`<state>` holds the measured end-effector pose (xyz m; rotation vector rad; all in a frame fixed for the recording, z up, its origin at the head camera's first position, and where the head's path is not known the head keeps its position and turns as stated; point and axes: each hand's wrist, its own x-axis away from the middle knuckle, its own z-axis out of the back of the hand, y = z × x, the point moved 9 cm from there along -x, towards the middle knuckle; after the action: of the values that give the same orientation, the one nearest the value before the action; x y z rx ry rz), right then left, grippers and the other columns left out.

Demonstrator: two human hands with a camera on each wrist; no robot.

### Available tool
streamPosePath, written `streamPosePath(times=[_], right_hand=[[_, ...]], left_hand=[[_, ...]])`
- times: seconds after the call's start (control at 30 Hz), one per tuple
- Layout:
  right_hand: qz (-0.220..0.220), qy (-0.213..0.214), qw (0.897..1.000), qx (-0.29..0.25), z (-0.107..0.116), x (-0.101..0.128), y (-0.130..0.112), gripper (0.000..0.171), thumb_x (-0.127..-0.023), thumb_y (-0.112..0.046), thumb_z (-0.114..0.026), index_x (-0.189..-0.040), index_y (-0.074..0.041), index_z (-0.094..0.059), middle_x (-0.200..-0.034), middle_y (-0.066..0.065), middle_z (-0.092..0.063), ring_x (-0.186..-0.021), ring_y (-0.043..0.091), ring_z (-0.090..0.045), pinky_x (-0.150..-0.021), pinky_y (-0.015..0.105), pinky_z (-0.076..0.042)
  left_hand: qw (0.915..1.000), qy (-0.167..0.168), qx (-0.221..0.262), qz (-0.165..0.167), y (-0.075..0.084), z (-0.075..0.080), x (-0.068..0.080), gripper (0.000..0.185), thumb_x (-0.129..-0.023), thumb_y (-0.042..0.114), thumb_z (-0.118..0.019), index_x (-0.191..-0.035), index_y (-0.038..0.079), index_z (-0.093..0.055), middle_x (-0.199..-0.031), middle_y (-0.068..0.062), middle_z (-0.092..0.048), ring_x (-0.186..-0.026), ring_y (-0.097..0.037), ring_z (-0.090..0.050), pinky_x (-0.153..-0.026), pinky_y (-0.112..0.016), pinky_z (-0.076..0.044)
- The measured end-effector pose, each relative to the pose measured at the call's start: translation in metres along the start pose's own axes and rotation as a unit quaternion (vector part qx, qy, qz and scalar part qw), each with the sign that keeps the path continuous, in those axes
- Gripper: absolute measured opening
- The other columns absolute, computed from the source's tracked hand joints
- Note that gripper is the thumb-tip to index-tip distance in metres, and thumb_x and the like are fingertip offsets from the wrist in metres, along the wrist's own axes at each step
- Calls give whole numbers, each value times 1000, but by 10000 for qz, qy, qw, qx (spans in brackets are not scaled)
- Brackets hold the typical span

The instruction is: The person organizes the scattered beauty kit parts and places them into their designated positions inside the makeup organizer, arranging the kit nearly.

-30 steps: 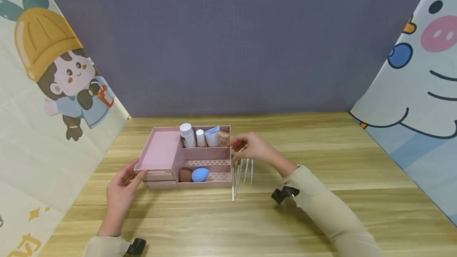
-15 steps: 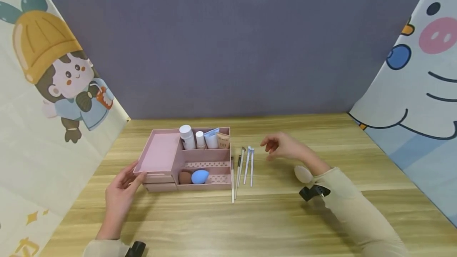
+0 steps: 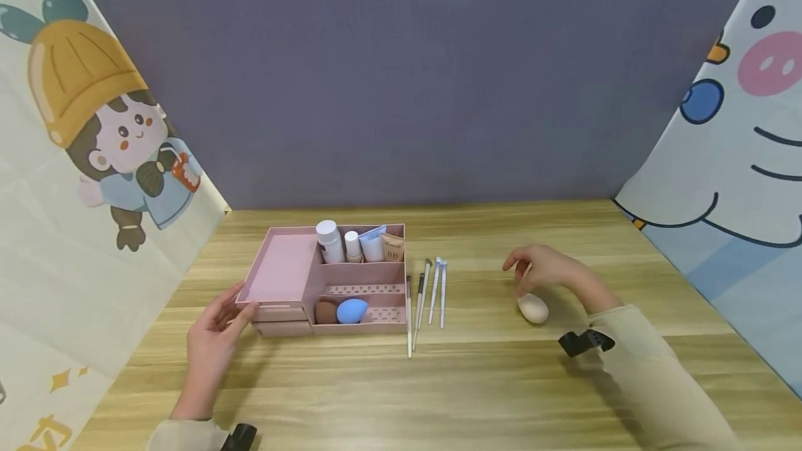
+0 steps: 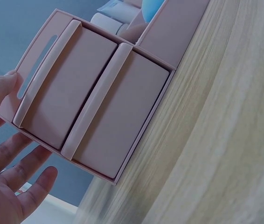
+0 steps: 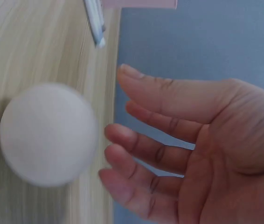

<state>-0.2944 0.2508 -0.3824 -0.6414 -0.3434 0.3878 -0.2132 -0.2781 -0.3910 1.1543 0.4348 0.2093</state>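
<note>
My left hand (image 3: 209,343) holds the front left corner of a pink makeup organizer (image 3: 282,263). In the left wrist view the thumb lies on its slotted top edge beside two drawers (image 4: 122,112), with the fingers along the side. A beige makeup sponge (image 3: 533,309) lies on the table at the right. Right above it hovers my right hand (image 3: 548,271), fingers loosely bent and holding nothing. The right wrist view has the sponge (image 5: 48,135) just beyond the fingertips. A brown sponge (image 3: 326,311) and a blue sponge (image 3: 352,310) sit in the organizer's front compartment.
Several makeup brushes (image 3: 435,291) lie beside the organizer's right side. Its back compartment holds a white bottle (image 3: 330,242), a smaller white-capped bottle (image 3: 353,247), a blue-white tube (image 3: 373,244) and a tan tube (image 3: 393,248). A grey panel (image 3: 426,75) stands behind the table.
My right hand has moved right from the organizer's edge, past the brushes, to above the beige sponge. The brushes and sponge came into fuller view. The left hand stays on the organizer.
</note>
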Motion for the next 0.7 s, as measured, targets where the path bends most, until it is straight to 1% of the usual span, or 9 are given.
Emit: streamPosePath(times=[0.07,0.17,0.27,0.33,0.4,0.47,0.6,0.7], right_hand=[[-116,-57,9999,-2,-1,3,6,48,-80,-7,-80,-121,9,-61,-88,10,-61,-74,19,-53,-63,33,-46],[-407,-179,9990,-93,-2,7,18,49,-81,-11,-81,-122,7,-61,-87,9,-60,-65,17,-51,-56,32,-45],[-673,-429,9965,-248,-6,13,27,51,-82,-14,-80,-124,6,-59,-88,9,-60,-62,17,-54,-50,33,-49],[-830,-595,9942,-350,-9,16,31,51,-83,-15,-80,-124,6,-59,-88,8,-61,-65,18,-58,-50,36,-52],[-841,-738,9928,-432,-11,19,32,48,-84,-14,-78,-123,7,-59,-89,7,-63,-71,20,-62,-54,40,-56],[-819,-811,9921,-492,-12,20,32,43,-84,-12,-77,-119,7,-62,-88,7,-64,-72,20,-62,-56,41,-57],[-726,-814,9927,-520,-14,18,31,27,-83,-8,-77,-105,4,-67,-83,4,-62,-70,17,-60,-58,40,-57],[-747,-784,9925,-569,-15,17,31,21,-81,-4,-77,-99,2,-68,-81,4,-62,-67,16,-59,-59,40,-57]], left_hand=[[10000,5,1,6,0,0,0,45,-92,18,-75,-132,5,-63,-96,27,-61,-90,8,-59,-76,-8,-47],[10000,-3,2,11,0,0,1,45,-92,19,-75,-133,5,-63,-98,26,-61,-91,7,-59,-77,-7,-46],[10000,-11,7,15,-1,0,1,45,-92,19,-75,-133,6,-63,-98,26,-61,-92,7,-59,-77,-7,-46],[10000,-10,22,-4,-1,0,0,45,-92,18,-75,-133,5,-63,-97,25,-62,-91,7,-59,-77,-7,-46],[10000,-2,48,-41,0,-1,0,45,-91,17,-75,-132,4,-63,-95,25,-62,-90,7,-60,-77,-7,-47],[9999,13,57,-82,0,-1,0,44,-91,16,-75,-132,4,-63,-94,25,-63,-90,7,-60,-77,-7,-47],[9999,35,41,-137,1,0,0,44,-91,15,-75,-131,4,-64,-95,26,-62,-89,8,-60,-76,-7,-46],[9999,23,28,-120,1,0,0,44,-91,16,-75,-131,4,-64,-95,26,-62,-90,8,-60,-76,-7,-46]])
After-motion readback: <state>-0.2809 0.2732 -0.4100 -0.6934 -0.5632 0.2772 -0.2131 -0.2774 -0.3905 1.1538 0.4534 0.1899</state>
